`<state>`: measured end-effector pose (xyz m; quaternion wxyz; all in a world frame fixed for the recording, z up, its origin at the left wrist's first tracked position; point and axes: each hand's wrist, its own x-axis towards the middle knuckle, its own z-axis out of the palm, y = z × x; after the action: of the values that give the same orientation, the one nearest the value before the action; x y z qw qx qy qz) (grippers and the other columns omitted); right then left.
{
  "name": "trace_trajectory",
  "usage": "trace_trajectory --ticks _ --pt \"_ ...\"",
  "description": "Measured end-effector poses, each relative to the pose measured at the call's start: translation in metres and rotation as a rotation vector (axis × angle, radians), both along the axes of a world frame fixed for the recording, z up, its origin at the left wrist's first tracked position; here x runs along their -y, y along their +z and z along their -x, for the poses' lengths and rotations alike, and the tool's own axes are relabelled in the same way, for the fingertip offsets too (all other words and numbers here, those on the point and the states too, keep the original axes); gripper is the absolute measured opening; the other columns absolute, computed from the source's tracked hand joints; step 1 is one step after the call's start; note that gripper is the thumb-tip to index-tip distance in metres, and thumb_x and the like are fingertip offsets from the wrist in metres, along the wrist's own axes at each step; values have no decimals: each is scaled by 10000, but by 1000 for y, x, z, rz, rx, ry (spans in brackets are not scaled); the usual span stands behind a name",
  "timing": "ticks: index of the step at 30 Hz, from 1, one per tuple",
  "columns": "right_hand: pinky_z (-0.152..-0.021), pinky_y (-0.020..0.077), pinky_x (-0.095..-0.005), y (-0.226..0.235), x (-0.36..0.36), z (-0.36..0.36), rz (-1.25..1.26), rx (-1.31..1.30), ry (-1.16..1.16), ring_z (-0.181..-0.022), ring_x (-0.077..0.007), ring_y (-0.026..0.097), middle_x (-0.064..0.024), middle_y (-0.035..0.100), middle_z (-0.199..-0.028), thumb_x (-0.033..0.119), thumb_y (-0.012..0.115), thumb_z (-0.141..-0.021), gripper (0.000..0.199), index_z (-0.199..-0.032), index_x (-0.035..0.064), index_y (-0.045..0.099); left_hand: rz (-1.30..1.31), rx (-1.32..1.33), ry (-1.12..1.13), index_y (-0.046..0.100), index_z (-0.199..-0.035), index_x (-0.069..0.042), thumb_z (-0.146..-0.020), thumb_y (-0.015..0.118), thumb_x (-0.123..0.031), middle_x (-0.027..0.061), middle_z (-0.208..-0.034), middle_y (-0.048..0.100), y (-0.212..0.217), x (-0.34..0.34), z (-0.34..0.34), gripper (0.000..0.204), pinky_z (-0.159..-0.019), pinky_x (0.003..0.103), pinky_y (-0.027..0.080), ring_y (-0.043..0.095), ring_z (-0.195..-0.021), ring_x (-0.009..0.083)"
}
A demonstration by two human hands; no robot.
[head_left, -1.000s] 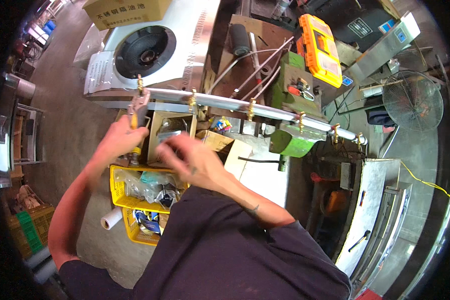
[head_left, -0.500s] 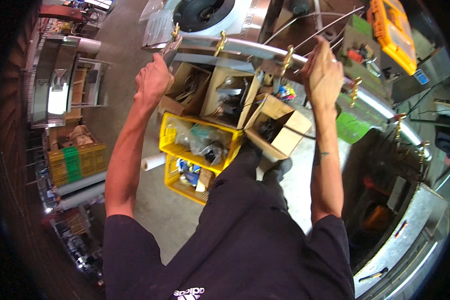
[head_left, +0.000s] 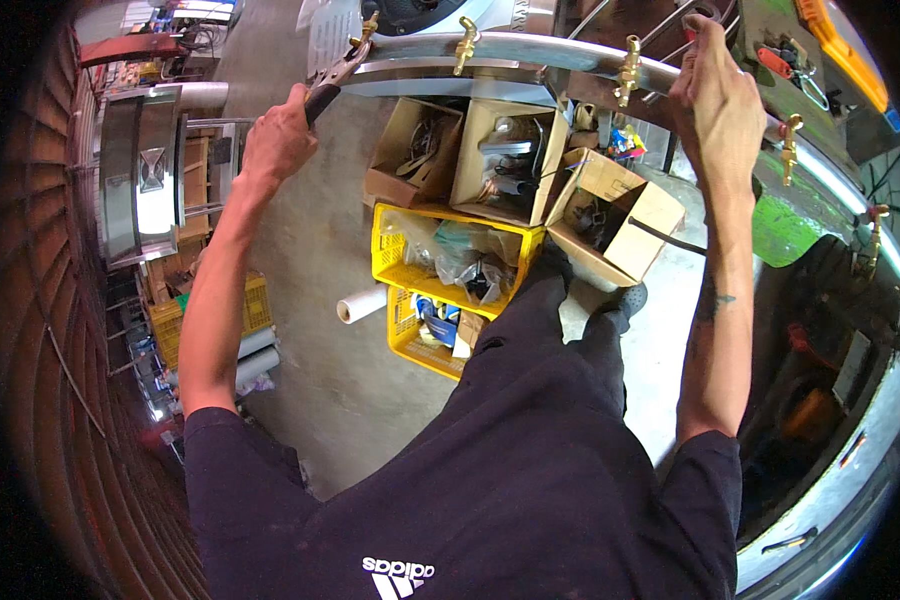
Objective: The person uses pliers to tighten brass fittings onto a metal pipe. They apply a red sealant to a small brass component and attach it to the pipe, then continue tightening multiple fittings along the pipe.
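Steel pipe (head_left: 530, 50) — it spans the top of the frame, brass valves (head_left: 630, 62) spaced along it. My right hand (head_left: 715, 105), upper right, is clenched around the pipe. My left hand (head_left: 275, 135), upper left, grips pliers (head_left: 335, 82), their nose at the leftmost valve (head_left: 365, 28). Advice: brace the pipe firmly, seat the pliers squarely — a slip could mar the brass.

Yellow crates (head_left: 410, 275), brass valves (head_left: 630, 62), silver pipe (head_left: 530, 48), brown boxes (head_left: 625, 210).
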<state>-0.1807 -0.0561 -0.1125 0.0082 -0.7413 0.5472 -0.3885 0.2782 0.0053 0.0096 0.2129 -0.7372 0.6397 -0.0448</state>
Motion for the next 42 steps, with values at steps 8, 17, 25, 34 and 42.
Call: trace_trajectory --ticks 8,17,25,34,42 --pt "-639 480 -495 32 -15 -30 -64 -169 -238 -668 -383 631 -172 606 -666 81 511 -986 237 -1220 94 548 35 -76 -302 495 -1247 -154 -881 632 -33 226 -984 719 -12 30 -75 409 -755 587 545 687 -941 482" --pt "-699 478 -543 0 2 -5 -142 -85 -274 -757 -422 648 -214 641 -756 160 492 -1042 190 -1208 144 583 48 -131 -667 507 -1311 -163 -884 650 -7 173 -1051 716 -24 87 -130 477 -765 520 570 695 -965 436" --pt "-899 564 -463 -19 8 6 -229 -145 -250 -1051 -347 727 -194 737 -1082 306 372 -1096 400 -1448 200 530 77 -154 -869 550 -1270 -126 -827 644 74 166 -1042 699 -37 135 -169 495 -810 480 546 681 -1004 407" --pt "-882 546 -475 -10 4 -6 -252 -104 -286 -1009 -373 722 -191 734 -1042 275 415 -1074 351 -1387 211 559 64 -151 -930 586 -1275 -78 -752 647 118 140 -1211 686 -38 164 -164 562 -1000 443 501 643 -1154 360" --pt "-867 543 -495 -3 4 -12 -279 -37 -312 -1032 -405 722 -209 747 -1075 244 450 -1067 302 -1333 204 588 61 -124 -1061 614 -1222 -78 -808 687 28 127 -1201 697 -39 191 -159 434 -995 440 488 650 -1158 331"
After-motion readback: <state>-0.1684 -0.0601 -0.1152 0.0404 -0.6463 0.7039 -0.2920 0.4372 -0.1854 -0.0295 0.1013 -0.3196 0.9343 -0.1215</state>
